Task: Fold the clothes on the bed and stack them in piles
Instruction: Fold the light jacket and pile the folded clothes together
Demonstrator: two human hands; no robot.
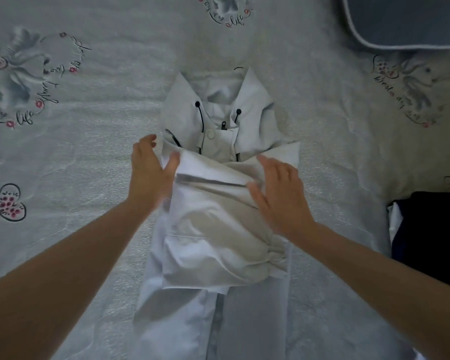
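A white hooded jacket (213, 229) lies lengthwise on the bed (76, 157), hood (218, 105) at the far end with black drawcords and a zipper. Both sleeves are folded across its chest. My left hand (151, 170) is at the jacket's left edge, fingers straight, thumb touching the folded sleeve. My right hand (278, 190) rests flat on the crossed sleeves, fingers straight.
The bedspread is pale with printed hearts, flowers and script. A dark folded garment (431, 237) on something white lies at the right edge. A grey-blue pillow (408, 19) with white piping sits at the top right corner.
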